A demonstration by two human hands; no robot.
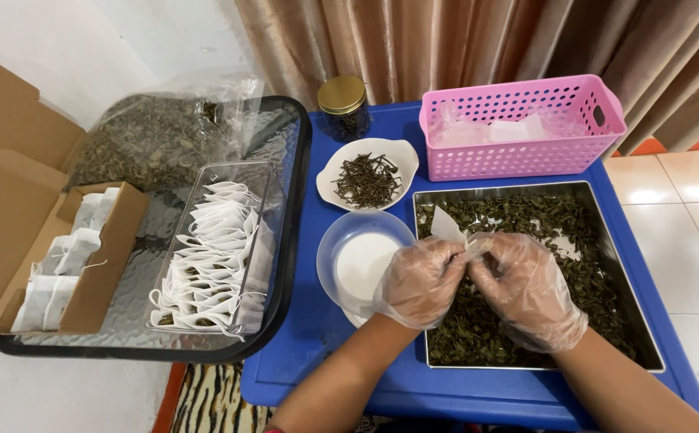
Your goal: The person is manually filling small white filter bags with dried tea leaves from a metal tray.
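Step in hand: a small white filter tea bag (pixel 449 225) is held up over the steel tray of dried tea leaves (pixel 606 277); it is judged that the bag is being opened or filled.
Left hand (pixel 420 282): gloved in clear plastic, fingers pinched together on the bag's near edge.
Right hand (pixel 526 289): gloved likewise, closed against the left hand; whether the bag or a pinch of leaves is gripped cannot be told.
Next move, judged: the bag's mouth would need to be kept spread while leaves are fed in, with care that none is spilled.
Nearby: a clear round lid over a white dish (pixel 361 261) just left of the hands; a white bowl of dark twig-like tea (pixel 367 172) and a gold-lidded jar (pixel 343 106) farther back; a pink basket (pixel 522 127) at the far right.
Left side: a clear box of filled tea bags (pixel 215 248) and a cardboard box (pixel 21 208) on a black tray (pixel 293 208).
Surface: a blue tabletop (pixel 333 369).
Room: brown curtains (pixel 446 40) behind, pale floor tiles (pixel 686 216) to the right.
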